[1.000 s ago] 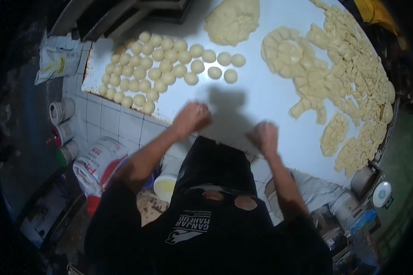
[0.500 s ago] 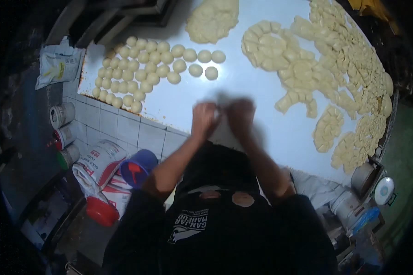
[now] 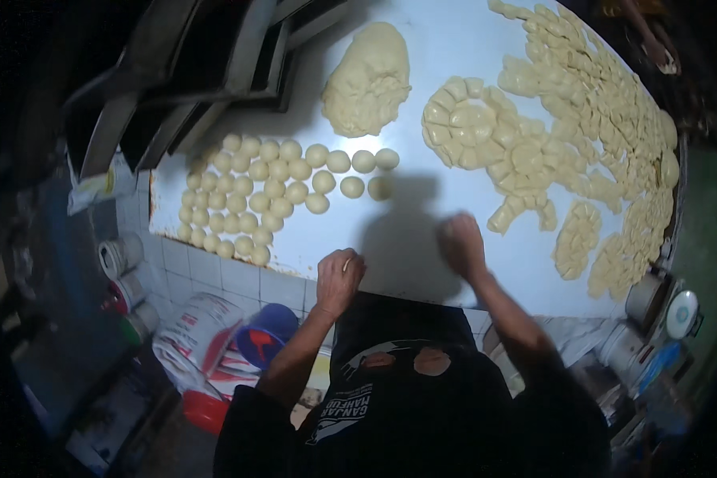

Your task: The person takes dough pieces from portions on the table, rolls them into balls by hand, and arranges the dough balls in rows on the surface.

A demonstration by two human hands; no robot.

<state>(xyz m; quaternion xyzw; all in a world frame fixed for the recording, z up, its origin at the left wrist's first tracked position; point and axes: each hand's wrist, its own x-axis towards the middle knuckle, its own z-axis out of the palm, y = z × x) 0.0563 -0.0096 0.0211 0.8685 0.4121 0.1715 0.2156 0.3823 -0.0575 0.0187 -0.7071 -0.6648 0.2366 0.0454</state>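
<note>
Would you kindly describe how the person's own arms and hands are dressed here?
Both forearms are bare from about the elbow down, and the left hand and right hand wear no gloves. Dark, black-looking short sleeves cover the upper arms. No watch, ring or bracelet can be made out, though the picture is too dim and blurred to be sure.

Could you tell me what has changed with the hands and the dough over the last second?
The hands, together at the middle half a second ago, have parted again: the left hand closed on a small dough piece near the table edge, the right hand pressing the surface. The dough balls, dough lump and cut pieces stayed put.
</note>
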